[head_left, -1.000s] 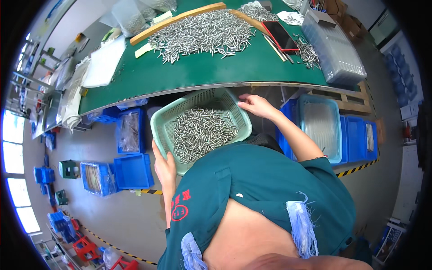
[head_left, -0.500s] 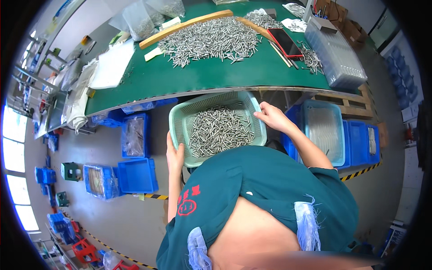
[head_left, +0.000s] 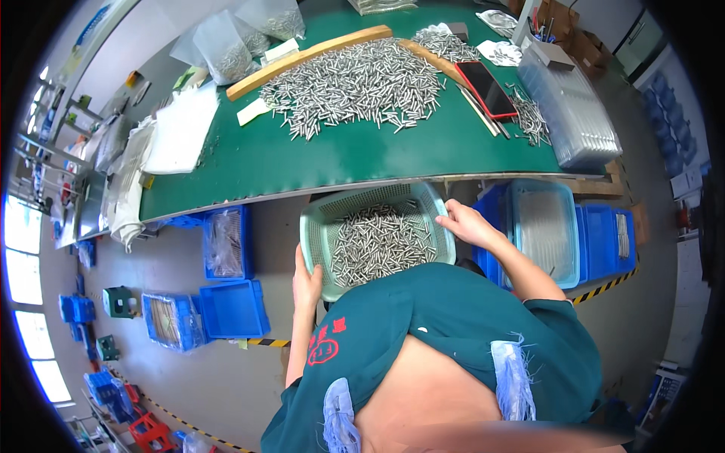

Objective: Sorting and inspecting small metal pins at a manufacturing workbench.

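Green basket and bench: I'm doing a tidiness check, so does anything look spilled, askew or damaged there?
No spill or damage shows at the green basket; its metal pins lie inside. On the bench, a red-edged phone lies slantwise beside a small heap of pins, slightly odd among parts.

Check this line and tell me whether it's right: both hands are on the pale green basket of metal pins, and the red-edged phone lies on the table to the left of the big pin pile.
Not quite: the head view shows the red-edged phone to the right of the big pin pile, not the left. The rest stands.
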Demonstrator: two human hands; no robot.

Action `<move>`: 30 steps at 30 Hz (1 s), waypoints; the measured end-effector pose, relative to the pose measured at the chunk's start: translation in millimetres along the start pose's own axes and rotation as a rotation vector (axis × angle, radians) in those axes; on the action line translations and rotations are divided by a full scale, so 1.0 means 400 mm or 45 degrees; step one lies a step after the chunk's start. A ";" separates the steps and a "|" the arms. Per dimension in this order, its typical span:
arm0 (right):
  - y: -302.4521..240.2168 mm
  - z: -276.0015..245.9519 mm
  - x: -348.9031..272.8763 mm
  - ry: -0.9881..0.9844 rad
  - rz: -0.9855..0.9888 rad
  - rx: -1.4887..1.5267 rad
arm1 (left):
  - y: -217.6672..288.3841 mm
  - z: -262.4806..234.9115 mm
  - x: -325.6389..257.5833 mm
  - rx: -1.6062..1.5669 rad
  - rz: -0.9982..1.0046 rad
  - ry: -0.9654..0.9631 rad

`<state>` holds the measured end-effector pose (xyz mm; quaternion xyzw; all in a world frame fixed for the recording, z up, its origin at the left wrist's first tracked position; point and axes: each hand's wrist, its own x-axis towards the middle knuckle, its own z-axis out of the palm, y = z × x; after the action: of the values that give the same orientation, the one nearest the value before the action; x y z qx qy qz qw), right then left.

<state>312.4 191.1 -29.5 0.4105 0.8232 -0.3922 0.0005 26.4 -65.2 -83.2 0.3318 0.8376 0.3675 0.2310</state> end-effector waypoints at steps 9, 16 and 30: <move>-0.280 -0.279 0.116 -0.235 -0.464 0.150 | 0.060 -0.048 0.019 0.095 0.013 0.225; -0.256 -0.294 0.380 0.885 -0.827 0.879 | 0.415 -0.110 0.271 0.230 1.023 0.443; -0.224 -0.266 0.403 1.261 -0.985 0.313 | 0.614 0.101 0.665 1.069 1.086 0.159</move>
<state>178.9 336.9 49.8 0.2132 0.7636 -0.2192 -0.5687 -32.5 271.7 42.4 0.6793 0.7160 0.0843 -0.1372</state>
